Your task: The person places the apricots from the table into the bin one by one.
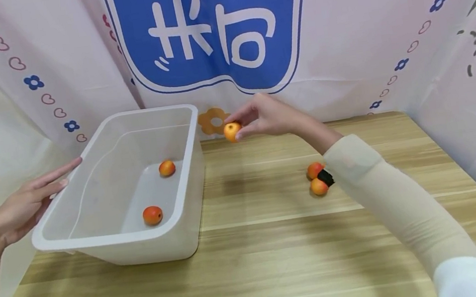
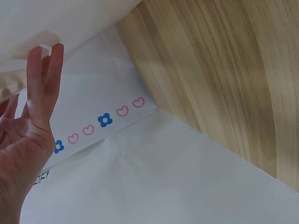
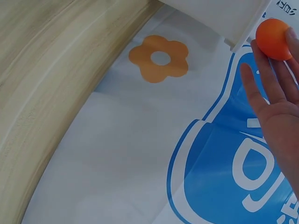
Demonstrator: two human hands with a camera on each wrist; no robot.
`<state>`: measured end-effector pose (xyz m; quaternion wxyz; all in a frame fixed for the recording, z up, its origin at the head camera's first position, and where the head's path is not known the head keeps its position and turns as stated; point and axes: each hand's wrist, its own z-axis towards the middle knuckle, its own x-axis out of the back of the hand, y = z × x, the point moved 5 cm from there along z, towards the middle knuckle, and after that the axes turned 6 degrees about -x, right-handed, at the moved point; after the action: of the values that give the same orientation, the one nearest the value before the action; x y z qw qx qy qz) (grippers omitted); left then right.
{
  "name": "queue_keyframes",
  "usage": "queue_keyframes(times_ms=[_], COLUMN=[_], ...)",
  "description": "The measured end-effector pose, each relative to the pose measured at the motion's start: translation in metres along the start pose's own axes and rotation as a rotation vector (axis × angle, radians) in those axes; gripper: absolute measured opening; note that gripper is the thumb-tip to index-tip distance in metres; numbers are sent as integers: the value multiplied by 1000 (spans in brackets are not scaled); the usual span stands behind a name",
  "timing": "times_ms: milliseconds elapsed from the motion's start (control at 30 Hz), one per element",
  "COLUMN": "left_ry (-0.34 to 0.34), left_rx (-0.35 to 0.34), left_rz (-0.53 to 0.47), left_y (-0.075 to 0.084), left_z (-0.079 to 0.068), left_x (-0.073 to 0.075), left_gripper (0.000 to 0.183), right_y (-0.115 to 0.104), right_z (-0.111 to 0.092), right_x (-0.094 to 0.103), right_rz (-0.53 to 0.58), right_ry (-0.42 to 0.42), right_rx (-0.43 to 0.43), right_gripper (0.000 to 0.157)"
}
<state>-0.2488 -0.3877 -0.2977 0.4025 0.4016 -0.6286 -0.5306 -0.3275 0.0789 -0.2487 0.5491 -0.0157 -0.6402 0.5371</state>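
Well, at the far left my left hand (image 1: 22, 206) rests against the side of the white tub (image 1: 113, 239), its fingers long and nearly straight at the rim rather than wrapped round it; light, even pressure seems enough there, since a harder push could slide or tip the tub. Inside, two orange-red fruits lie well apart on the base: the near fruit (image 1: 152, 215) by the front wall, the far fruit (image 1: 167, 167) toward the right wall. I judge the step in hand to be bringing another across to join them, and the bare base between them looks the kindest landing spot. Next along, just outside the right rim and above the tabletop (image 1: 260, 272), the held fruit (image 1: 232, 132) is pinched between the thumb and fingertips of my right hand (image 1: 267, 115). Its round skin could slip from so small a grip, so I should squeeze firmly without bruising, clear the rim, and lower it well before letting go. Furthest right, a redder fruit (image 1: 314, 169) and a yellower fruit (image 1: 318, 186) sit close together on the tabletop beside my sleeve (image 1: 390, 193), where a trailing forearm might knock them, so that elbow is best kept high
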Motion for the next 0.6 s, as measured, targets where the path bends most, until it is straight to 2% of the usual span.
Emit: queue_keyframes(times_ms=[433, 600], left_ry=[-8, -3], left_rx=[-8, -2], left_rz=[0, 7], left_y=[1, 1], left_z=[0, 0], left_x=[0, -1], left_gripper=[54, 53], right_y=[-17, -30], right_z=[24, 34], right_x=[-4, -9], right_rz=[37, 98], right_ry=[-15, -32], right_rx=[26, 29], right_gripper=[37, 37])
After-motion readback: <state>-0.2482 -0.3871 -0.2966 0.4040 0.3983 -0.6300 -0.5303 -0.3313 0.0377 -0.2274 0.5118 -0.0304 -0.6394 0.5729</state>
